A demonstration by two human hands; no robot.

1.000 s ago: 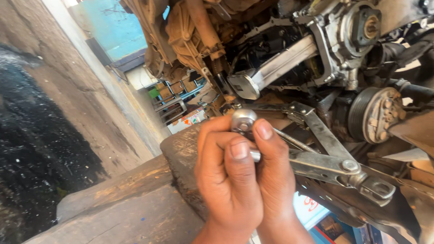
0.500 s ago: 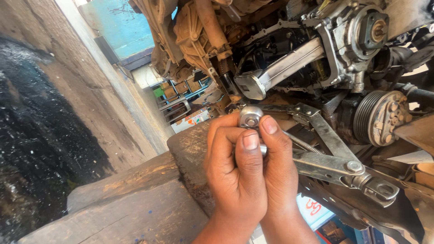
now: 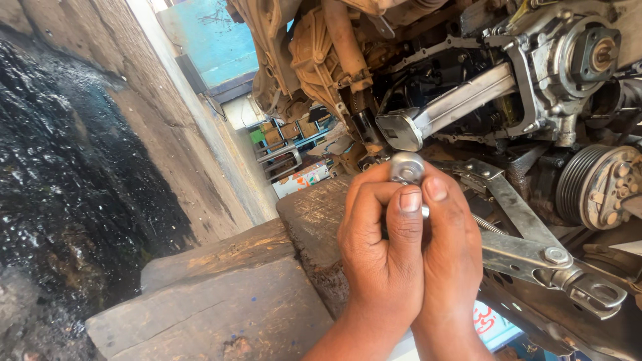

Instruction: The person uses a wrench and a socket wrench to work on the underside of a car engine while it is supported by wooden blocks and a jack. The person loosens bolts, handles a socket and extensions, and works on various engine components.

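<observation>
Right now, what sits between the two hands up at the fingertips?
In the head view, a small round silver metal part sits pinched between the left hand and right hand, pressed together.

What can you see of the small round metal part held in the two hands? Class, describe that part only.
The round metal part is small, silvery and shiny, seemingly steel, with a disc-like face and a hint of a central recess. It sits upright above the fingertips, pinched between the left hand and right hand. Its lower portion is hidden by fingers, in front of the engine's underside.
</observation>
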